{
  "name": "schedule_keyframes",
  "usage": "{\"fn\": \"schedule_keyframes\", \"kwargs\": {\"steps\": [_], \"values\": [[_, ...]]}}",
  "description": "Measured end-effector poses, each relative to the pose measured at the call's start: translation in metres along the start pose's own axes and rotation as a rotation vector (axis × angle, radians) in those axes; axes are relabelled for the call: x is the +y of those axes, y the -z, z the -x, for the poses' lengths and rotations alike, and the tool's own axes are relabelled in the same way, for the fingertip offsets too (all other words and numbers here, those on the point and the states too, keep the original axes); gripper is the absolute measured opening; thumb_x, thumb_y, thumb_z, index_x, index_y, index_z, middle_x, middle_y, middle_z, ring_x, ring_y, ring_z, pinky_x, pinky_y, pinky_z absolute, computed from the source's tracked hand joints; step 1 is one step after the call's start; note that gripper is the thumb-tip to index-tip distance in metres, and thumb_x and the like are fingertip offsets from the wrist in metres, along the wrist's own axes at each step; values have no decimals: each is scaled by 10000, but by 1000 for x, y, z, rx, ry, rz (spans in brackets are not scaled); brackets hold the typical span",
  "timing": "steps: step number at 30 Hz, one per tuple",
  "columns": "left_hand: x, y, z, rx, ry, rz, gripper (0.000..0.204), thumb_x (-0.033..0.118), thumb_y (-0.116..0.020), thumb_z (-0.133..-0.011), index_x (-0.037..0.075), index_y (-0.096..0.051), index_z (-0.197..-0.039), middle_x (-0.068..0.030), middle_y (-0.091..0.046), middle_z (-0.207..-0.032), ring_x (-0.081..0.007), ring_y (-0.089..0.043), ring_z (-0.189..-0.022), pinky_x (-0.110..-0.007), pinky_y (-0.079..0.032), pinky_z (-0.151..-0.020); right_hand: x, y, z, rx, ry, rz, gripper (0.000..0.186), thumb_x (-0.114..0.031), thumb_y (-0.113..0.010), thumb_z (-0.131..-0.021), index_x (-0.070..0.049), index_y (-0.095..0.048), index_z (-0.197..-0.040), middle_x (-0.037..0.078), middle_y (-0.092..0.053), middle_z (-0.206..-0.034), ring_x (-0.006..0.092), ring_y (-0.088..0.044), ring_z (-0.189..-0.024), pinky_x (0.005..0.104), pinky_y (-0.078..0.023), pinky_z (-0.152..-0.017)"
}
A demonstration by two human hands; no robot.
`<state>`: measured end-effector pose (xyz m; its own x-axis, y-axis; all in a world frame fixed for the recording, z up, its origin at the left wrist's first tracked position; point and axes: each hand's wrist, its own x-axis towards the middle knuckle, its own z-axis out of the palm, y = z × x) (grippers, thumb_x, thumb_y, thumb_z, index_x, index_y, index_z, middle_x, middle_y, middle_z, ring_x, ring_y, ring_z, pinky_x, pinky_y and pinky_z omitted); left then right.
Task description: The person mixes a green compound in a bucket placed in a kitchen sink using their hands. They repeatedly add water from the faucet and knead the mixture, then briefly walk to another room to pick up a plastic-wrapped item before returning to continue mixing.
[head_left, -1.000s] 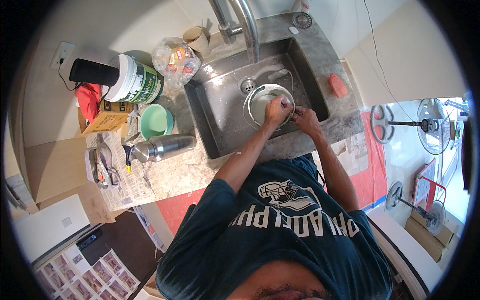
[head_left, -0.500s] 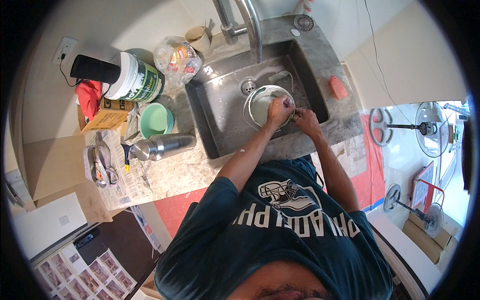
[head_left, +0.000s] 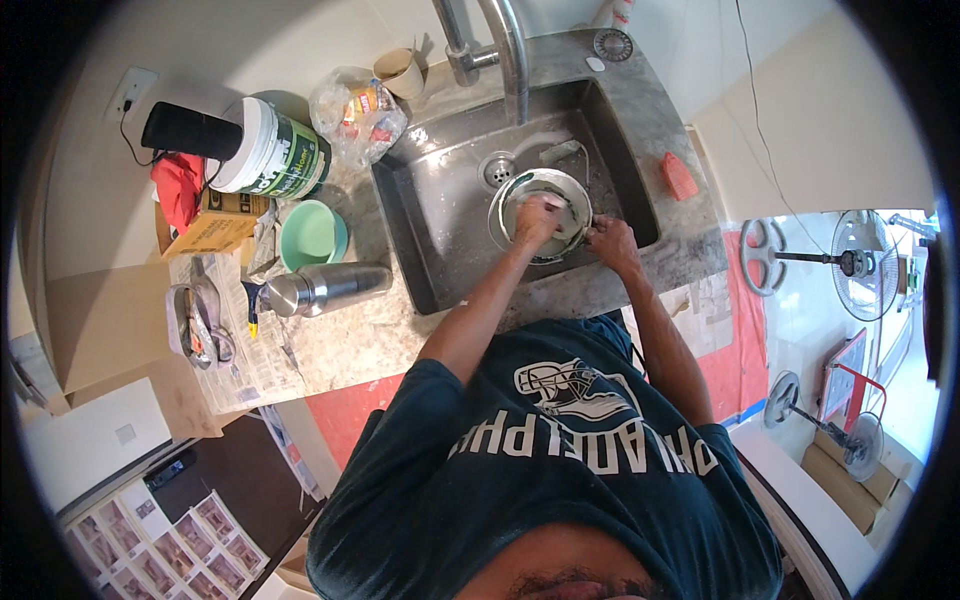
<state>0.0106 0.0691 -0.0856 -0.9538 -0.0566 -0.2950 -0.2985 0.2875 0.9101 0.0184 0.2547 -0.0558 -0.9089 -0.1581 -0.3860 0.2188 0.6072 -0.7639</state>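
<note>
A round white bucket point(head_left: 516, 198) with a smeared rim sits in the steel sink point(head_left: 445, 240), right of and below the drain point(head_left: 499, 171). My left hand point(head_left: 537, 217) reaches inside it, fingers closed and blurred, what they hold too unclear to name. At the bucket's right side, my right hand point(head_left: 608, 239) has its curled fingers on the rim. Behind the bucket lies a pale small object with a wire point(head_left: 559, 151), perhaps a roller; I cannot tell. The tall steel faucet point(head_left: 516, 85) stands over the sink.
Left on the counter are a large paint bucket point(head_left: 284, 152), a plastic bag point(head_left: 357, 120), a green bowl point(head_left: 313, 236), a steel bottle point(head_left: 333, 288) and a cardboard box point(head_left: 215, 232). A red object point(head_left: 677, 176) lies right of the sink. Fans point(head_left: 865, 263) stand at right.
My left hand has moved left from the bucket's right rim into its middle. My right hand has stayed at the right rim.
</note>
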Motion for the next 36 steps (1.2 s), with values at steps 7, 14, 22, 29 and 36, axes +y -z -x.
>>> {"fn": "schedule_keyframes", "kwargs": {"steps": [7, 14, 22, 29, 36], "values": [[6, -21, 5, -85, -222, -169, 180, 192, -707, -744, 45, -722, -847, -162, -706, -847, -332, -687, -818, -418, -542, -756, -1, 5, 5, -15, 101, -65, 266, -190, -627, -819, -55, -703, -1035, 183, -706, -847, 276, -711, -785, 381, -532, -739], [12, -27, 3, -15, -202, -325, 209, 203, -683, -743, 43, -720, -873, -176, -694, -820, -325, -688, -785, -423, -533, -720, -20, 12, 11, -107, 39, -12, 239, -105, -604, -875, 5, -681, -1072, 72, -698, -841, 125, -661, -770, 295, -564, -686], [-4, -21, -5, -119, -149, -336, 194, 174, -678, -741, 90, -720, -911, -156, -699, -924, -364, -661, -898, -453, -527, -805, 24, -7, -8, -18, 55, -195, 299, -178, -622, -806, -28, -701, -1053, 185, -706, -817, 247, -709, -708, 351, -543, -693], [18, -19, -4, -127, -223, -575, 185, 159, -690, -743, 45, -700, -888, -194, -689, -924, -375, -654, -926, -464, -521, -817, 13, 2, -2, -64, 43, -72, 274, -160, -651, -817, 5, -693, -1032, 162, -711, -816, 231, -707, -712, 352, -537, -704], [-38, -47, -36, -67, -75, -534, 187, 169, -664, -748, 53, -719, -884, -215, -681, -939, -392, -661, -898, -490, -519, -810, 13, -3, -5, -72, 63, -132, 283, -187, -658, -835, -15, -687, -1057, 176, -701, -802, 232, -701, -721, 366, -533, -708]]}}
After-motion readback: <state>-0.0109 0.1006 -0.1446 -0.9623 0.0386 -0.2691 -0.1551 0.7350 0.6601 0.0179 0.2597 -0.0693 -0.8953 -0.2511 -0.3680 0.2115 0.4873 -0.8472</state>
